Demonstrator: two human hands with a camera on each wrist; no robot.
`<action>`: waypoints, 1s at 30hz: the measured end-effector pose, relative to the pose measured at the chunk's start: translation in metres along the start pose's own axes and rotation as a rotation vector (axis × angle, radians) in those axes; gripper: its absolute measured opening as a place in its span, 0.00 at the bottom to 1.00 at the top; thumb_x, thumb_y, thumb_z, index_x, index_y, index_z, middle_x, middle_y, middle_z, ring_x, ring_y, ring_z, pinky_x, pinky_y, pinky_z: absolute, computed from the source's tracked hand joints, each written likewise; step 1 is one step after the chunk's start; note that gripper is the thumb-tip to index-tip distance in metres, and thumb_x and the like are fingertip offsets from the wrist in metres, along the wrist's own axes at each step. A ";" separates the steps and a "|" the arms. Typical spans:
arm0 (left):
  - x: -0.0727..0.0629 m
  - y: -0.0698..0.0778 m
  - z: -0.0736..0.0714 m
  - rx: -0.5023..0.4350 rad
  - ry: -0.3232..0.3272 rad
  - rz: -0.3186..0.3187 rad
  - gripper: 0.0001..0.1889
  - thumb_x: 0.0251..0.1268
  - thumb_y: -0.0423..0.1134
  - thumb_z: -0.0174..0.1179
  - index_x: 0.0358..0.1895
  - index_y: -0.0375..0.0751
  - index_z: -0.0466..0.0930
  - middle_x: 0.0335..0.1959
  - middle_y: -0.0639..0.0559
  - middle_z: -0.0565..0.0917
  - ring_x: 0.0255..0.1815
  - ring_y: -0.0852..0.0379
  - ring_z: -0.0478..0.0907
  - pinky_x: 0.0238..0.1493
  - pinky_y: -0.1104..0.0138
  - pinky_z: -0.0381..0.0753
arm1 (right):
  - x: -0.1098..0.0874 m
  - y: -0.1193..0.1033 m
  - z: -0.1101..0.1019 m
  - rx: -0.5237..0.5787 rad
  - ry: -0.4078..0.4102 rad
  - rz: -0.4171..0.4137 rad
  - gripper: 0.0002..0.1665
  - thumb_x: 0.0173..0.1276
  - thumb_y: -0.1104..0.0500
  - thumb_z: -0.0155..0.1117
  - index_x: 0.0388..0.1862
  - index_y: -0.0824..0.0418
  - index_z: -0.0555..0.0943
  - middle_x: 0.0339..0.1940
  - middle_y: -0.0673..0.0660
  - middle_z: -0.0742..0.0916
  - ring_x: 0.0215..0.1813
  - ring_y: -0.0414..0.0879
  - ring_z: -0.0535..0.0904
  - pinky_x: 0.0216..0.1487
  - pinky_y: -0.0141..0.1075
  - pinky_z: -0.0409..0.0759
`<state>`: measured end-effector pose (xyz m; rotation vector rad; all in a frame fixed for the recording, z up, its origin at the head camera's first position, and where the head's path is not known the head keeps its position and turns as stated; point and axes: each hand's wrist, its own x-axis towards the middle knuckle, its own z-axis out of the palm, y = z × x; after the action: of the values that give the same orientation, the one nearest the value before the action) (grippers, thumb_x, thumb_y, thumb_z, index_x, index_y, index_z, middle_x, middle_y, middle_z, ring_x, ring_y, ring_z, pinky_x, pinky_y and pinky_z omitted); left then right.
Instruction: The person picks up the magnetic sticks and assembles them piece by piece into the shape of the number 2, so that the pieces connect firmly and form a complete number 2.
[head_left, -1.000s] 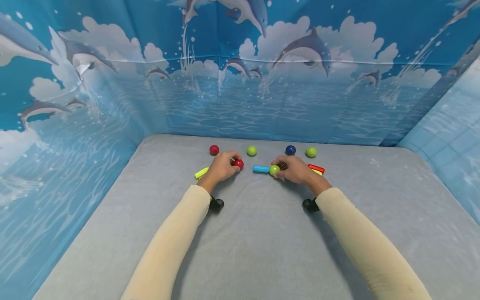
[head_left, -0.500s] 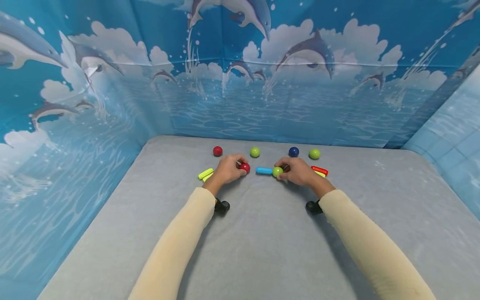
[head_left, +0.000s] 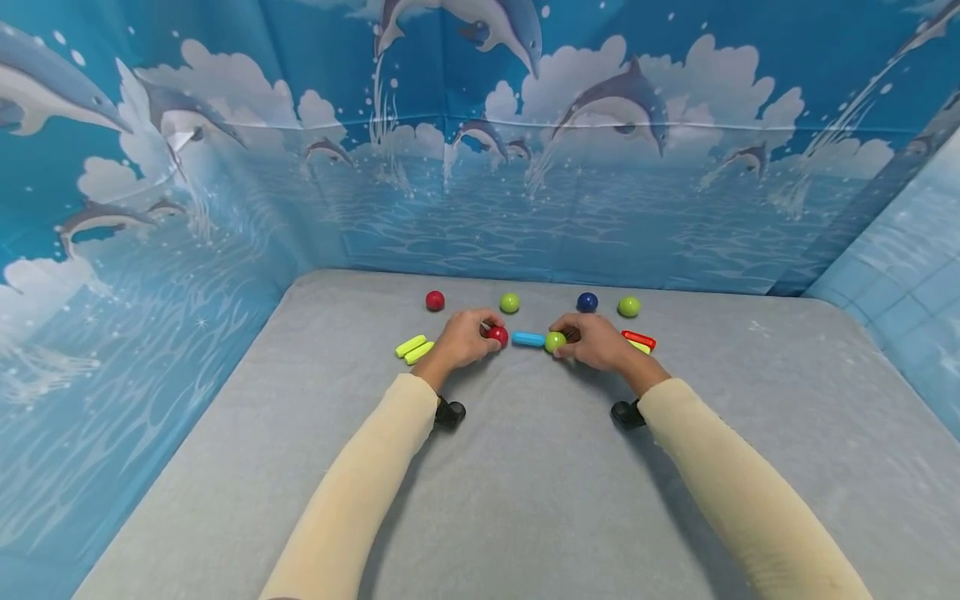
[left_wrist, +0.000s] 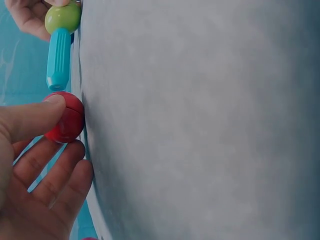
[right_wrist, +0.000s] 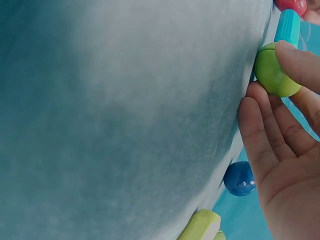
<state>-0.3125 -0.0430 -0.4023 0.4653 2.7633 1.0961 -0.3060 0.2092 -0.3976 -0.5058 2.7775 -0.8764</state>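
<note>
Left wrist view, glossy red ball (left_wrist: 70, 123), ribbed turquoise stick (left_wrist: 59, 60)

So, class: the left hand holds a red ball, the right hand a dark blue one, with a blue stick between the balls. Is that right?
Not quite: the right hand holds a green ball, as the right wrist view shows. The left hand does hold a red ball, with a blue stick between.
</note>
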 end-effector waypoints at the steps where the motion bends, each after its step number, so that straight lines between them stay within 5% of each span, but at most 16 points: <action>1: 0.000 0.000 0.000 0.003 0.001 0.004 0.15 0.64 0.34 0.65 0.53 0.45 0.81 0.55 0.47 0.82 0.51 0.51 0.79 0.39 0.67 0.82 | 0.000 0.000 0.000 0.000 0.002 -0.001 0.21 0.67 0.59 0.67 0.58 0.61 0.80 0.55 0.62 0.84 0.56 0.55 0.81 0.53 0.47 0.82; 15: 0.004 0.002 0.005 0.002 0.010 0.030 0.15 0.64 0.34 0.66 0.54 0.43 0.82 0.54 0.46 0.84 0.54 0.50 0.81 0.56 0.58 0.81 | 0.000 -0.001 -0.001 0.007 -0.001 0.001 0.23 0.68 0.59 0.67 0.60 0.63 0.79 0.54 0.62 0.85 0.56 0.54 0.81 0.54 0.46 0.82; 30: 0.005 0.001 0.008 -0.014 -0.016 0.045 0.20 0.64 0.35 0.66 0.60 0.45 0.78 0.56 0.47 0.82 0.54 0.51 0.80 0.47 0.63 0.83 | -0.006 -0.004 0.000 -0.014 0.000 0.040 0.24 0.69 0.58 0.66 0.62 0.61 0.78 0.56 0.62 0.84 0.56 0.54 0.79 0.55 0.47 0.81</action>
<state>-0.3148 -0.0357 -0.4071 0.5343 2.7425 1.1162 -0.3000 0.2086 -0.3948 -0.4514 2.7850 -0.8490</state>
